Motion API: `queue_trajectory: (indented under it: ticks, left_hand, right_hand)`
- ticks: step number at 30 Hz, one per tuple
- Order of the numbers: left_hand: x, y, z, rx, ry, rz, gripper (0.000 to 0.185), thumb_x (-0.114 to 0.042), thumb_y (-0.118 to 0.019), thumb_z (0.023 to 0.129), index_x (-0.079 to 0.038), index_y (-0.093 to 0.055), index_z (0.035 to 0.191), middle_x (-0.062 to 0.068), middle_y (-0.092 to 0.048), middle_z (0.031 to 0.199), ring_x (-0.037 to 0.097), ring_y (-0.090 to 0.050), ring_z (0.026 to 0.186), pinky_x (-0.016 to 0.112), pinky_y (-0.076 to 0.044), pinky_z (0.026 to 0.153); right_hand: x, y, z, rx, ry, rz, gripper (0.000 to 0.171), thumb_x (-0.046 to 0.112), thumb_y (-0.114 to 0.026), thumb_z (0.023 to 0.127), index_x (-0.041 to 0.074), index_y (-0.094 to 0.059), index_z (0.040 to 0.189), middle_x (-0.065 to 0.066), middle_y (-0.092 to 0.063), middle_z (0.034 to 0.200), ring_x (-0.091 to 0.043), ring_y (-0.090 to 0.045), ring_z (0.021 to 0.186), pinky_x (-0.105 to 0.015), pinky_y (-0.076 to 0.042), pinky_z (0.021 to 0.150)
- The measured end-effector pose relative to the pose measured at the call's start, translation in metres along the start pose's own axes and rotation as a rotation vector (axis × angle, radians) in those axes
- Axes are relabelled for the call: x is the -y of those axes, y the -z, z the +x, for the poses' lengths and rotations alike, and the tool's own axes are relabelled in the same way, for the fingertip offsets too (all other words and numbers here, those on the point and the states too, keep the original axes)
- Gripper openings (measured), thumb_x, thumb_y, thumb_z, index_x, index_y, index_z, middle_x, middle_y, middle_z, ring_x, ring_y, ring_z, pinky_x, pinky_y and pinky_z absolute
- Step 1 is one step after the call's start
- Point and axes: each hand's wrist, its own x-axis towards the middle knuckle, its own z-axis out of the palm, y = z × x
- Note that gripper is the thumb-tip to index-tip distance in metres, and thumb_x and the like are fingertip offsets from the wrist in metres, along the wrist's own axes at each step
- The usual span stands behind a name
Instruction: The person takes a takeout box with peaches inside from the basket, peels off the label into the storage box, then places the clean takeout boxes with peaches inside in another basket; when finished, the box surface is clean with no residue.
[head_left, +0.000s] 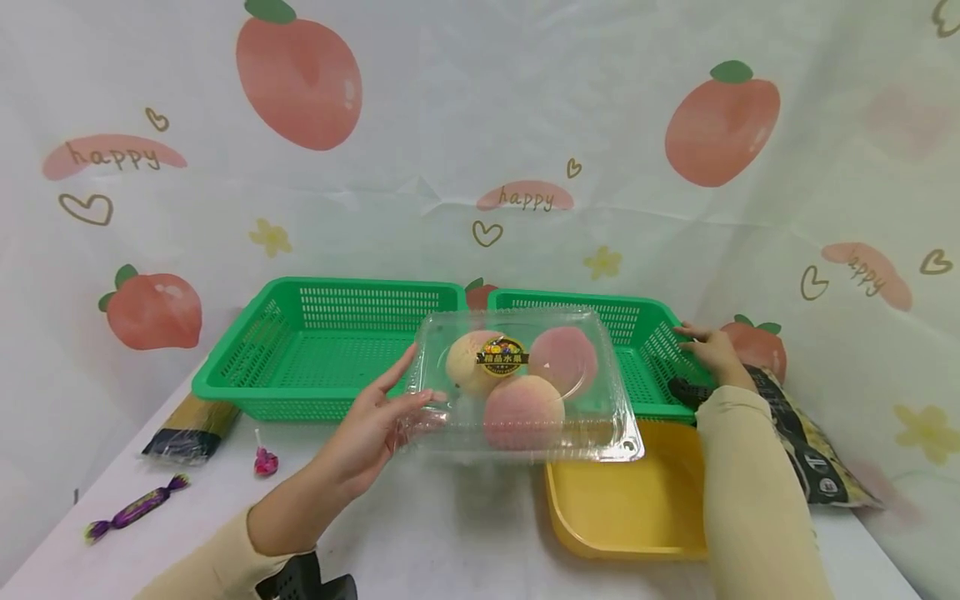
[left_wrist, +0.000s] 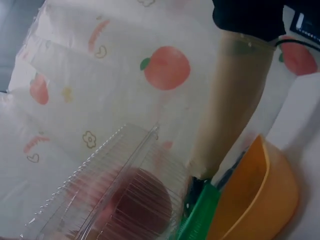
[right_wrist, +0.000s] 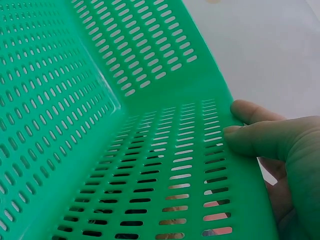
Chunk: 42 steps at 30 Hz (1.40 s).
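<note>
My left hand [head_left: 367, 437] grips the left side of a clear plastic clamshell box [head_left: 459, 433], thumb over its near face. Three pink-and-cream peaches [head_left: 523, 414] lie inside, and a black-and-gold label sits on the lid. The box is held up over the table, tilted toward me, and overlaps both baskets in the head view. My right hand [head_left: 714, 354] is at the right end of the right green basket [head_left: 637, 362]. In the right wrist view, its thumb and fingers [right_wrist: 255, 140] pinch the basket's rim from either side. The left wrist view shows the box's ribbed edge.
Another green basket [head_left: 360, 358] stands at the left, with a plastic-wrapped package [head_left: 193, 429] beside it. In front lie a pink lollipop [head_left: 265, 462] and a purple wrapped candy [head_left: 138, 510]. A yellow bin [head_left: 630, 504] sits before the right basket; a black printed bag [head_left: 813, 462] lies at far right.
</note>
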Motion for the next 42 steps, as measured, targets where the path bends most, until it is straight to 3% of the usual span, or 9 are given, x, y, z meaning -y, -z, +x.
queue_trajectory:
  ticks: [4, 10, 18, 21, 27, 35, 39, 42]
  left_hand:
    - [0.005, 0.005, -0.019, 0.017, 0.043, 0.018, 0.068, -0.019, -0.054, 0.095, -0.038, -0.016, 0.148, -0.008, -0.070, 0.095, 0.006, -0.069, 0.083, 0.018, -0.047, 0.073]
    - [0.017, 0.015, -0.038, 0.029, 0.053, 0.043, 0.072, -0.020, -0.057, 0.093, -0.035, -0.014, 0.149, -0.006, -0.070, 0.098, 0.010, -0.069, 0.086, 0.024, -0.051, 0.085]
    - [0.038, 0.033, -0.057, 0.021, 0.083, 0.054, 0.073, -0.019, -0.054, 0.094, -0.034, -0.010, 0.150, -0.009, -0.070, 0.101, 0.007, -0.068, 0.086, 0.023, -0.052, 0.081]
    - [0.046, 0.041, -0.063, 0.022, 0.088, 0.047, 0.073, -0.018, -0.053, 0.095, -0.034, -0.008, 0.150, -0.008, -0.070, 0.101, 0.008, -0.068, 0.087, 0.023, -0.052, 0.080]
    - [0.059, 0.053, -0.070, 0.027, 0.055, 0.037, 0.073, -0.015, -0.049, 0.096, -0.026, -0.002, 0.151, -0.007, -0.070, 0.102, 0.009, -0.067, 0.089, 0.025, -0.054, 0.082]
    - [0.073, 0.062, -0.071, 0.009, 0.079, 0.039, 0.074, -0.015, -0.050, 0.096, -0.023, -0.001, 0.151, -0.007, -0.070, 0.102, 0.012, -0.068, 0.087, 0.027, -0.054, 0.083]
    - [0.081, 0.067, -0.069, 0.028, 0.056, 0.008, 0.069, -0.013, -0.049, 0.097, -0.039, -0.009, 0.148, -0.006, -0.070, 0.102, 0.011, -0.069, 0.086, 0.026, -0.055, 0.081]
    - [0.087, 0.068, -0.068, 0.046, 0.034, -0.007, 0.062, -0.011, -0.048, 0.097, -0.055, -0.025, 0.135, -0.005, -0.070, 0.102, 0.010, -0.068, 0.086, 0.025, -0.055, 0.080]
  right_hand:
    - [-0.002, 0.000, 0.001, -0.008, -0.001, 0.001, 0.046, 0.004, -0.041, 0.097, -0.006, -0.031, 0.141, -0.022, -0.009, 0.153, -0.048, 0.000, 0.139, -0.062, -0.021, 0.108]
    - [-0.004, 0.000, 0.004, -0.012, -0.002, -0.006, 0.046, 0.004, -0.041, 0.097, -0.006, -0.031, 0.140, -0.023, -0.009, 0.153, -0.049, 0.000, 0.139, -0.063, -0.019, 0.108]
    - [-0.010, 0.000, 0.004, -0.034, 0.018, 0.028, 0.046, 0.012, -0.050, 0.095, -0.002, -0.040, 0.138, -0.018, -0.016, 0.153, -0.046, -0.002, 0.140, -0.059, -0.023, 0.109]
    - [-0.012, 0.001, 0.005, -0.037, 0.021, 0.038, 0.048, 0.015, -0.052, 0.095, -0.002, -0.040, 0.137, -0.017, -0.017, 0.153, -0.044, -0.001, 0.141, -0.059, -0.022, 0.109]
    - [-0.003, 0.000, 0.002, -0.010, 0.007, 0.009, 0.047, 0.006, -0.044, 0.096, -0.006, -0.032, 0.140, -0.022, -0.010, 0.152, -0.048, -0.001, 0.139, -0.063, -0.019, 0.108]
    - [0.001, 0.000, 0.002, 0.001, -0.004, 0.002, 0.046, 0.004, -0.040, 0.097, -0.005, -0.030, 0.141, -0.021, -0.007, 0.153, -0.047, 0.002, 0.139, -0.062, -0.019, 0.108]
    - [0.001, 0.000, 0.000, 0.003, -0.001, 0.001, 0.046, 0.005, -0.041, 0.098, -0.005, -0.030, 0.141, -0.022, -0.007, 0.153, -0.048, 0.001, 0.139, -0.063, -0.020, 0.108]
    - [0.000, 0.000, -0.001, 0.004, 0.000, -0.001, 0.047, 0.006, -0.042, 0.097, -0.006, -0.030, 0.141, -0.023, -0.007, 0.153, -0.048, 0.001, 0.139, -0.063, -0.019, 0.108]
